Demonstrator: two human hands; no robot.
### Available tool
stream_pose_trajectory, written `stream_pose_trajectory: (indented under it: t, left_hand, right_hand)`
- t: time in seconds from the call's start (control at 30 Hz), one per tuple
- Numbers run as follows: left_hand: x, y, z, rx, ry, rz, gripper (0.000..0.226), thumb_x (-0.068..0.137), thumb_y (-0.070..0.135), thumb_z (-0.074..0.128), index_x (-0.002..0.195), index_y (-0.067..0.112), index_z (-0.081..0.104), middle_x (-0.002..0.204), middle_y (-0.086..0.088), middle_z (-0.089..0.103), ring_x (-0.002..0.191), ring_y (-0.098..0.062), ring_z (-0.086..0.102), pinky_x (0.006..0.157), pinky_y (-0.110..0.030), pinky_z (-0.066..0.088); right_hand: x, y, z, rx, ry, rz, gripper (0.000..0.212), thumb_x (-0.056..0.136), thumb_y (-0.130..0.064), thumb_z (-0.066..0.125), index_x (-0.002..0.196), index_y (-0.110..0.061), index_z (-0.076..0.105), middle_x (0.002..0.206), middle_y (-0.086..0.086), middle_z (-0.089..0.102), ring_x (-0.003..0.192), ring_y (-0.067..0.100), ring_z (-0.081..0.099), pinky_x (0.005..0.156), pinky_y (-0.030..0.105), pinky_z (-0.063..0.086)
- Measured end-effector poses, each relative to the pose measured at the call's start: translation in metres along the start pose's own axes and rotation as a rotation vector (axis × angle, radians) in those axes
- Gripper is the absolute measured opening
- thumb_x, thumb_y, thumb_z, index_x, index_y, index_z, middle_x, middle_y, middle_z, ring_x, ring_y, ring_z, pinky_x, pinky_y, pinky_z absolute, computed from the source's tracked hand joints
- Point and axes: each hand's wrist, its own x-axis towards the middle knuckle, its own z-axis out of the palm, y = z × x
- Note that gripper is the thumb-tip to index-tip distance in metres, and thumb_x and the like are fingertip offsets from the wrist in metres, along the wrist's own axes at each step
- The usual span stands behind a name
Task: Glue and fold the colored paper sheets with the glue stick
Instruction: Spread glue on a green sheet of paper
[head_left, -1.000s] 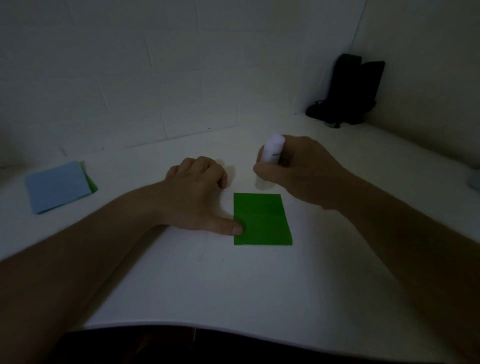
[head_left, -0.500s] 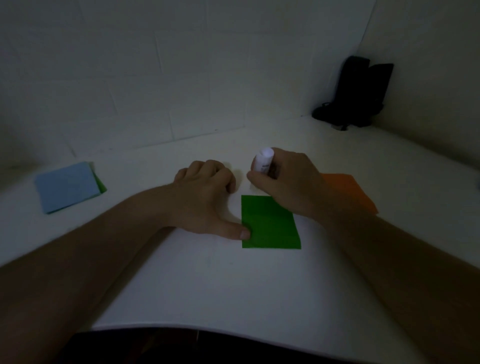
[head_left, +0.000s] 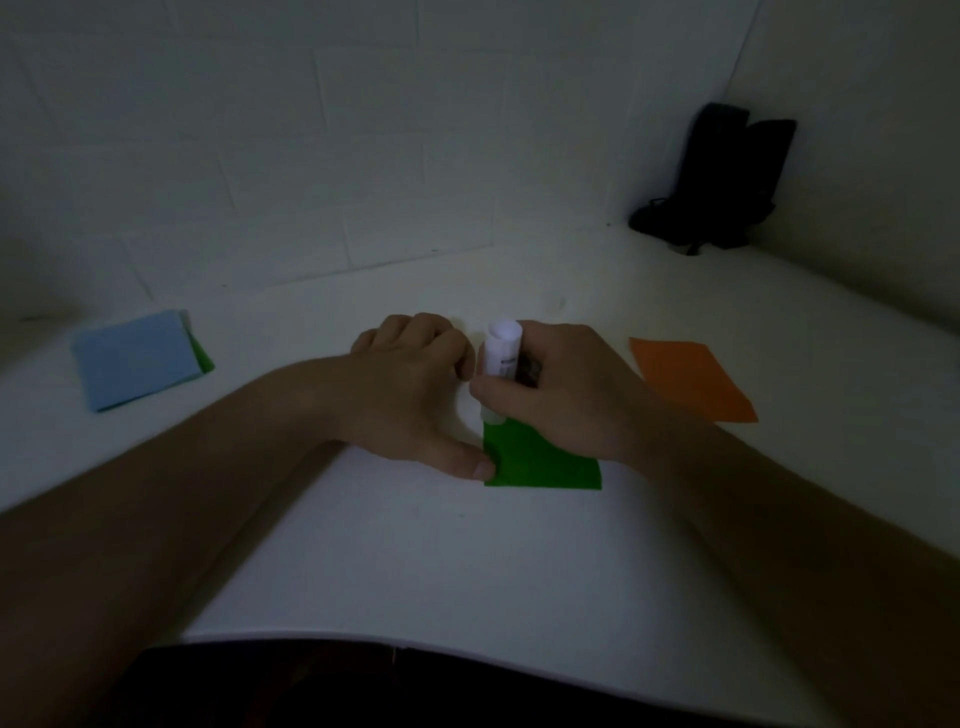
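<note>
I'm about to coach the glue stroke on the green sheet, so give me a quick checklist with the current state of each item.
1. Green sheet lies flat on the table: ok.
2. Left hand pins the sheet, thumb on its left edge: ok.
3. Right hand grips the glue stick: ok.
4. Stick's lower end at the sheet's far left corner: ok.
5. Cap off, glue exposed: cannot tell.
6. Orange sheet and blue sheet apart from the stroke: ok.
</note>
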Motion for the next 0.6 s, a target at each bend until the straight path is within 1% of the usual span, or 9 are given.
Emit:
stream_pose_trajectory:
  t: [0.07, 0.13, 0.2, 0.3, 0.37, 0.43, 0.5, 0.53, 0.6]
  left_hand:
    - [-0.001, 0.001, -0.001, -0.013, -0.02, -0.003, 0.101, 0.039, 0.099, 0.044, 0.121, 0.042, 0.033, 0.132, 0.011, 0.025, 0.128, -0.016, 0.023, 0.109, -0.039, 0.029]
    - [-0.002, 0.001, -0.001, -0.021, -0.019, -0.012, 0.093, 0.038, 0.099, 0.044, 0.112, 0.045, 0.028, 0.129, 0.012, 0.025, 0.127, -0.015, 0.023, 0.108, -0.039, 0.029]
    - [-0.002, 0.0, -0.001, -0.032, -0.015, -0.003, 0.086, 0.038, 0.099, 0.046, 0.104, 0.048, 0.023, 0.125, 0.014, 0.024, 0.123, -0.014, 0.023, 0.105, -0.038, 0.029]
    - [-0.003, -0.005, -0.001, -0.061, -0.012, 0.022, 0.087, 0.041, 0.098, 0.05, 0.109, 0.048, 0.027, 0.129, 0.014, 0.027, 0.125, -0.014, 0.024, 0.106, -0.038, 0.029]
    - [-0.002, -0.007, -0.001, -0.119, 0.044, 0.017, 0.085, 0.044, 0.096, 0.05, 0.111, 0.047, 0.031, 0.128, 0.014, 0.034, 0.123, -0.015, 0.029, 0.102, -0.038, 0.031]
    - [0.0, -0.009, -0.001, -0.171, 0.124, 0.005, 0.088, 0.047, 0.095, 0.051, 0.117, 0.044, 0.036, 0.127, 0.014, 0.041, 0.121, -0.016, 0.034, 0.098, -0.038, 0.032]
    - [0.002, -0.01, 0.002, -0.165, 0.152, 0.016, 0.101, 0.047, 0.096, 0.052, 0.132, 0.043, 0.037, 0.136, 0.014, 0.042, 0.128, -0.017, 0.035, 0.105, -0.04, 0.033]
    - [0.002, -0.01, 0.003, -0.149, 0.141, 0.024, 0.11, 0.046, 0.098, 0.051, 0.14, 0.044, 0.034, 0.143, 0.014, 0.04, 0.134, -0.017, 0.033, 0.111, -0.043, 0.032]
    - [0.003, -0.008, 0.003, -0.105, 0.109, 0.03, 0.117, 0.046, 0.1, 0.048, 0.148, 0.046, 0.029, 0.151, 0.013, 0.035, 0.139, -0.018, 0.029, 0.117, -0.047, 0.028]
  right_hand:
    - [-0.002, -0.003, 0.002, 0.007, -0.02, -0.009, 0.008, 0.092, -0.034, 0.073, 0.091, -0.031, 0.065, 0.073, -0.015, 0.065, 0.072, 0.0, 0.062, 0.062, 0.013, 0.045]
    - [-0.002, -0.004, 0.002, 0.039, -0.014, 0.003, 0.01, 0.091, -0.036, 0.071, 0.091, -0.027, 0.068, 0.079, -0.008, 0.07, 0.074, 0.005, 0.066, 0.066, 0.02, 0.051]
    - [-0.001, -0.002, -0.001, 0.08, 0.04, 0.031, 0.015, 0.089, -0.041, 0.067, 0.089, -0.026, 0.07, 0.081, -0.009, 0.072, 0.075, 0.005, 0.067, 0.071, 0.027, 0.053]
    - [0.001, 0.004, -0.008, 0.005, 0.123, 0.041, 0.021, 0.091, -0.039, 0.067, 0.097, -0.019, 0.07, 0.08, -0.011, 0.068, 0.074, 0.002, 0.064, 0.068, 0.023, 0.046]
    - [0.0, 0.006, -0.008, -0.037, 0.088, 0.024, 0.013, 0.091, -0.037, 0.067, 0.089, -0.024, 0.066, 0.079, -0.009, 0.067, 0.072, 0.004, 0.064, 0.068, 0.023, 0.047]
    - [-0.001, 0.006, -0.006, -0.062, 0.041, 0.002, 0.013, 0.089, -0.041, 0.065, 0.082, -0.031, 0.061, 0.076, -0.008, 0.066, 0.07, 0.006, 0.063, 0.067, 0.024, 0.049]
    - [-0.002, 0.003, -0.003, -0.064, 0.034, -0.014, 0.015, 0.088, -0.04, 0.069, 0.079, -0.038, 0.058, 0.072, -0.012, 0.063, 0.067, 0.002, 0.061, 0.061, 0.014, 0.044]
    - [-0.002, 0.002, -0.002, -0.055, 0.039, -0.017, 0.017, 0.088, -0.038, 0.071, 0.079, -0.039, 0.057, 0.07, -0.012, 0.062, 0.067, 0.002, 0.06, 0.06, 0.014, 0.043]
    - [-0.003, 0.001, 0.0, -0.023, 0.042, -0.009, 0.013, 0.089, -0.038, 0.073, 0.084, -0.031, 0.064, 0.072, -0.009, 0.065, 0.067, 0.005, 0.061, 0.06, 0.02, 0.045]
